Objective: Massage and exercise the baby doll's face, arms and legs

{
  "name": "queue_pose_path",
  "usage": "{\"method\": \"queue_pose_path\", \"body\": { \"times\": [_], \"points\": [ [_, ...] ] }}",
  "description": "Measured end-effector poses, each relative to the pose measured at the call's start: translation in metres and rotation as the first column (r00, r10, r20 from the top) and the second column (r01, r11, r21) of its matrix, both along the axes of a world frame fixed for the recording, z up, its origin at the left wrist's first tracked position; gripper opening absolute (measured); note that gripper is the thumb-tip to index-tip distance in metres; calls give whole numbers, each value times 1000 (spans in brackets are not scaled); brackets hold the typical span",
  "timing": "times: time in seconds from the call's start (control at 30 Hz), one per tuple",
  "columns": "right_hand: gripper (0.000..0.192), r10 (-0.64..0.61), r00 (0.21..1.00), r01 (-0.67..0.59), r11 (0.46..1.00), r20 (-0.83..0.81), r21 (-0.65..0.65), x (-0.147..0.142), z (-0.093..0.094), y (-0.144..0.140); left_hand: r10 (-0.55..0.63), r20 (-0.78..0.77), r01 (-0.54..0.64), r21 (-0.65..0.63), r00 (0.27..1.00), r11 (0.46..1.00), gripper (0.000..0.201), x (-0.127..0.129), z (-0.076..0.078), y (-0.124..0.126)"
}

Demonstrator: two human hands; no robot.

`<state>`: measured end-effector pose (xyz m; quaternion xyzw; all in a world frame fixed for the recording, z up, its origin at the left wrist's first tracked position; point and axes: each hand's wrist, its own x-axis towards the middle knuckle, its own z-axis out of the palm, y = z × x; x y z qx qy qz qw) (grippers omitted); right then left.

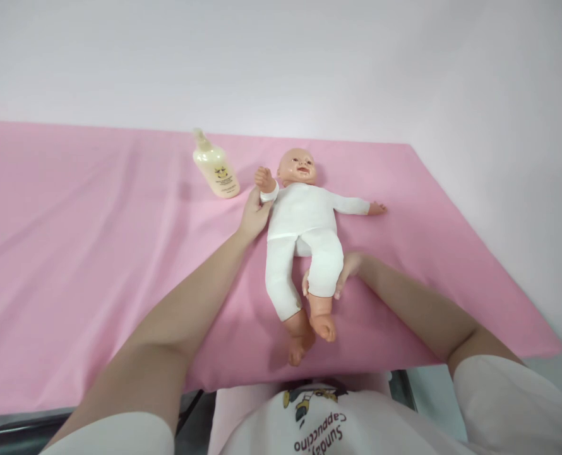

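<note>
A baby doll (302,212) with a white cloth body lies on its back on the pink sheet, head away from me. My left hand (256,213) is closed around the doll's arm on the left, just below its raised fist. Under the doll's leg on the right, my right hand (350,268) curls from beneath, its fingertips showing on both sides of the white leg. Much of that hand is hidden behind the leg. The doll's other arm stretches out to the right, touched by neither hand.
A pump bottle (217,170) of pale yellow liquid stands left of the doll's head, close to my left hand. The pink sheet (96,253) has folds on the left and covers the table to its edges. A white wall (262,63) rises behind.
</note>
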<state>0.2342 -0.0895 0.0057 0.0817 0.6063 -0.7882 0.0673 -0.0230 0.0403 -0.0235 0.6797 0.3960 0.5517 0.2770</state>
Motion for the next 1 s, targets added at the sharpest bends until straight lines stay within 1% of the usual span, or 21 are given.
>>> {"method": "queue_pose_path", "body": {
  "times": [0.1, 0.27, 0.33, 0.43, 0.5, 0.57, 0.7, 0.8, 0.9, 1.0],
  "points": [
    [65, -6, 1000, 6, 1000, 2, -8, 0, 0, 0, -2, -2, 2, 1, 1000, 1000, 42, -1, -1, 1],
    [64, -49, 998, 49, 999, -26, -17, 0, 0, -1, -4, -5, 4, 15, 1000, 1000, 43, -1, -2, 2],
    [66, -38, 998, 36, 999, -52, -35, -1, 0, 0, -11, -10, 11, 27, 1000, 1000, 44, -1, -4, 3],
    [71, -22, 989, 9, 996, -143, -90, -2, -4, 1, -16, -27, 17, 59, 1000, 998, 47, -2, -6, 5],
    [70, -56, 975, 27, 991, -217, -132, -3, -9, 0, -11, -50, 16, 108, 999, 994, 50, -2, -7, 6],
    [69, -120, 950, 70, 982, -289, -178, -4, -16, -2, -10, -85, 24, 172, 996, 985, 50, -2, -5, 6],
    [69, -306, 844, 163, 929, -440, -332, -7, -25, -4, -9, -169, 58, 291, 986, 955, 47, -2, 3, 0],
    [68, -401, 783, 190, 882, -476, -431, -9, -23, -2, 12, -245, 70, 321, 969, 944, 45, -4, 9, -7],
    [65, -523, 745, 290, 813, -414, -505, -9, -14, -1, 27, -317, 79, 318, 948, 945, 41, -5, 10, -9],
    [58, -613, 731, 420, 750, -299, -511, -6, -5, -3, 29, -365, 91, 307, 931, 947, 36, -5, 8, -6]
  ]
}}
